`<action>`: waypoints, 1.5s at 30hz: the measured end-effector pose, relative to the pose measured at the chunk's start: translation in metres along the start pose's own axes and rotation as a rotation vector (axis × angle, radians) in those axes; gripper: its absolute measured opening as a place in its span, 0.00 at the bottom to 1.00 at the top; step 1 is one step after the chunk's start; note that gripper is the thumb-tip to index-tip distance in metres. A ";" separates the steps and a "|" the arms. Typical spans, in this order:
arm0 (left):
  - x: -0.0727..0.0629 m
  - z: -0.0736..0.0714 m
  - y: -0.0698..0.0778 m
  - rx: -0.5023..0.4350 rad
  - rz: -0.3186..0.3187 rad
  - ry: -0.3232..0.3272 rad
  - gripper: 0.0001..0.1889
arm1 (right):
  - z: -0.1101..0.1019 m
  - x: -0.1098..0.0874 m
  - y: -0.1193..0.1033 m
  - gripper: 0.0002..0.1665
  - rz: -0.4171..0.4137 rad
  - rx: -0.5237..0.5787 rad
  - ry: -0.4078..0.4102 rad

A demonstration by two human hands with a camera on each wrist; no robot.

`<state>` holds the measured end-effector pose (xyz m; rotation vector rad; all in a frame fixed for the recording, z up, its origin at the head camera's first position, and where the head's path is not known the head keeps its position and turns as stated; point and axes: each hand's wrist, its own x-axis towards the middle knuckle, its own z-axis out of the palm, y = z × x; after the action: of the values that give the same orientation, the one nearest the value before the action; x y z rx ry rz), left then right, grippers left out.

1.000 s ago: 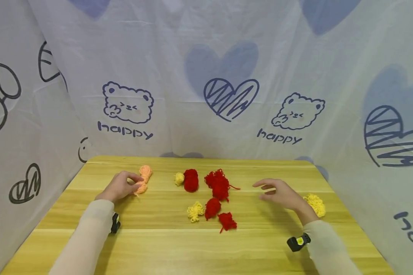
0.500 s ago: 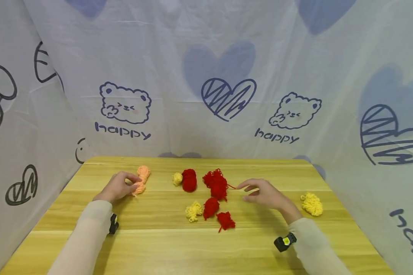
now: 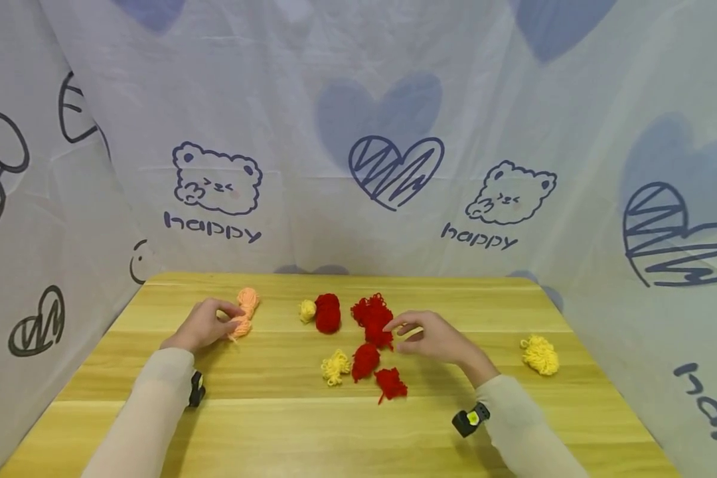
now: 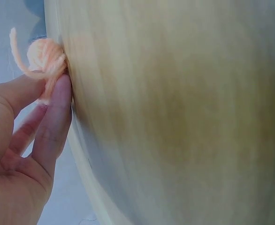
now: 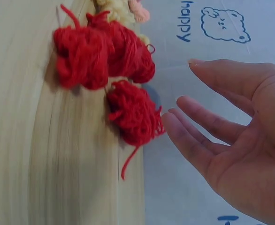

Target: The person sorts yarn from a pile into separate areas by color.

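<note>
At the left of the table, my left hand (image 3: 204, 325) pinches the lower end of a peach yarn skein (image 3: 247, 300). In the left wrist view, thumb and fingers meet on the peach yarn (image 4: 45, 55), whose loose tail sticks up. My right hand (image 3: 431, 337) hovers beside a loopy red yarn bundle (image 3: 372, 313), its fingers spread and holding nothing. The right wrist view shows a gap between thumb and fingers, with the red bundle (image 5: 133, 113) close to the fingertips; whether they touch it I cannot tell.
Around the middle lie an oval red skein (image 3: 328, 313), a red ball (image 3: 366, 361), a small red bundle (image 3: 391, 384), a small yellow ball (image 3: 307, 311) and a loopy yellow bundle (image 3: 335, 368). Another yellow bundle (image 3: 540, 355) lies at the right. A printed curtain (image 3: 311, 226) stands behind the table.
My right hand has moved left, from near the yellow bundle at the right to the red loopy bundle. The left hand stays on the peach yarn skein.
</note>
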<state>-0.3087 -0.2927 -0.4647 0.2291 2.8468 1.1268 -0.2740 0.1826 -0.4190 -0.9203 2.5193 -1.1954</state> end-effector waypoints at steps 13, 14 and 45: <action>0.005 -0.002 0.004 0.016 -0.008 -0.001 0.14 | 0.015 0.017 -0.021 0.20 -0.015 0.027 -0.037; 0.005 -0.002 0.005 0.012 -0.008 -0.001 0.14 | 0.016 0.018 -0.022 0.20 -0.011 0.027 -0.038; 0.001 0.000 0.002 0.027 0.003 -0.005 0.15 | 0.060 0.052 -0.030 0.19 0.039 -0.035 -0.119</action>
<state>-0.3090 -0.2911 -0.4635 0.2378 2.8600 1.0877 -0.2755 0.0988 -0.4311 -0.9174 2.4596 -1.0567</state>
